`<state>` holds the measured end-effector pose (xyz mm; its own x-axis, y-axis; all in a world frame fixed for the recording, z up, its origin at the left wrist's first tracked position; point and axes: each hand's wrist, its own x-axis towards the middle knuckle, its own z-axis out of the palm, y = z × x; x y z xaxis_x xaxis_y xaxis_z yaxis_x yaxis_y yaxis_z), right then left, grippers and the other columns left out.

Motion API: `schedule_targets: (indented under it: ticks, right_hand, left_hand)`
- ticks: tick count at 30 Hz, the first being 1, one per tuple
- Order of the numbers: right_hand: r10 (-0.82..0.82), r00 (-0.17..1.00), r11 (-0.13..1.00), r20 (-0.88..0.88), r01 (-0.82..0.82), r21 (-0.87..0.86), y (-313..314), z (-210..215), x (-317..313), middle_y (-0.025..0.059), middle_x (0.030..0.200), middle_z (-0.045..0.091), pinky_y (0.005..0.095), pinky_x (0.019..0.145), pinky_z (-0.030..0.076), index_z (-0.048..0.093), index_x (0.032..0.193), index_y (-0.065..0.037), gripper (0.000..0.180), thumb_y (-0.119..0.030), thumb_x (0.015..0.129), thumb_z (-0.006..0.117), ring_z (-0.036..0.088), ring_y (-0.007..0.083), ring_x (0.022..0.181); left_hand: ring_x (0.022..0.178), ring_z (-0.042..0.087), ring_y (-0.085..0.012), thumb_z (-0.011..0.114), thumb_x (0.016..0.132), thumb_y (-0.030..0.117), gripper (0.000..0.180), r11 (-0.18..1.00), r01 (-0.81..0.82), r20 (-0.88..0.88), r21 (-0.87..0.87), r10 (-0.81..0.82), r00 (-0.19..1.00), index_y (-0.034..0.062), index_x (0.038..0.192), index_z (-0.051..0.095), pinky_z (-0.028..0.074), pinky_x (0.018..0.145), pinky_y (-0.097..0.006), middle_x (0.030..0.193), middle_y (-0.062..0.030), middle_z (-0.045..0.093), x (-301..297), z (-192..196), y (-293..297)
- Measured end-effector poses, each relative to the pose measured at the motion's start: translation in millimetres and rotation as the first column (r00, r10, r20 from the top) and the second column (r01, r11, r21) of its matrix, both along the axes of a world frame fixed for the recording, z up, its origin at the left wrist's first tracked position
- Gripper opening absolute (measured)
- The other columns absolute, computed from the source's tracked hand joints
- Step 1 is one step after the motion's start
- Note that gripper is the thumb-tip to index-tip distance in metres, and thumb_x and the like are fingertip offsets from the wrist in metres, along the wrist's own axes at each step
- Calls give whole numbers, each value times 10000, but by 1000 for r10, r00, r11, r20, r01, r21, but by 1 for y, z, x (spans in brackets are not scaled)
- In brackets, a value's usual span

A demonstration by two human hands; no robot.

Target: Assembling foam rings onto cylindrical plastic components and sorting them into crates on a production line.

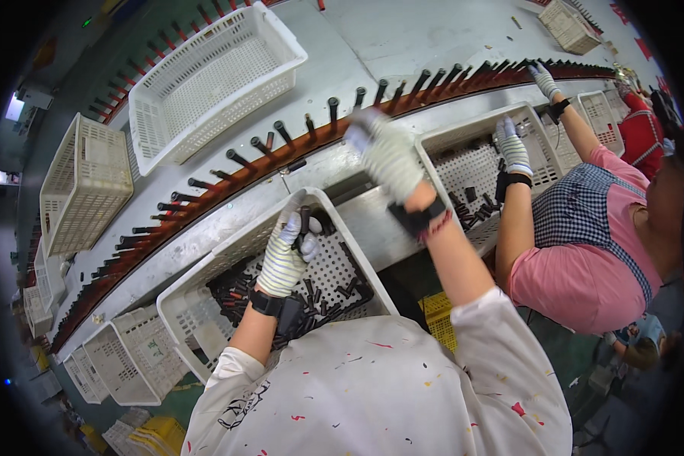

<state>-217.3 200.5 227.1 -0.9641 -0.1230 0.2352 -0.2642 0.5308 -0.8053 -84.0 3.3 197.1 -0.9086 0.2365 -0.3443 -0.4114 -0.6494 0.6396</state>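
Near the white crate's (357, 251) far right corner, a black tube (305, 220) is pinched by the left hand (281, 266), best gripped lightly, while the blurred right hand (385, 157), apart, its grip unclear, calls for steadiness near the brown rail (269, 165).

My left hand (280, 270) and my right hand (391, 159) wear striped gloves of matt, knit-looking cloth, the right one blurred, and my white sleeve (488, 327) is soft, creased cloth. The near white crate (351, 247) looks like matt, perforated plastic, and the black tubes (333, 112) beyond it look smooth with a slight gloss, set along a dull red-brown rail (321, 138) whose material I can't tell. The far tabletop (410, 34) resembles smooth grey metal with a faint sheen.
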Motion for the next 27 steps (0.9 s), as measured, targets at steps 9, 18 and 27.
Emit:
schedule_targets:
  ticks: [9,18,27]
  right_hand:
    - [249,887,770,389,62,-635,-12,1,77,58,833,641,244,661,511,580,1137,6,314,-202,903,601,602,94,745]
    - [-486,874,763,4,427,-486,151,-33,-94,89,957,656,255,725,495,601,1073,34,232,-48,857,623,603,130,828]
    - [-470,882,719,-45,352,-599,159,-44,-139,75,961,643,258,801,479,583,1015,5,180,15,838,614,602,143,873]
  left_hand:
    - [635,460,-73,631,869,342,720,980,125,-115,-156,-144,983,80,1433,270,390,530,-213,969,-68,570,-28,18,28]
    - [1054,559,-245,678,794,181,683,943,277,-64,-182,-292,954,23,1366,340,453,870,-312,1187,-182,558,11,0,6]
    - [1110,544,-244,650,849,171,463,980,135,120,-145,-118,986,65,1251,446,490,867,-351,1227,-149,534,41,-12,-13]
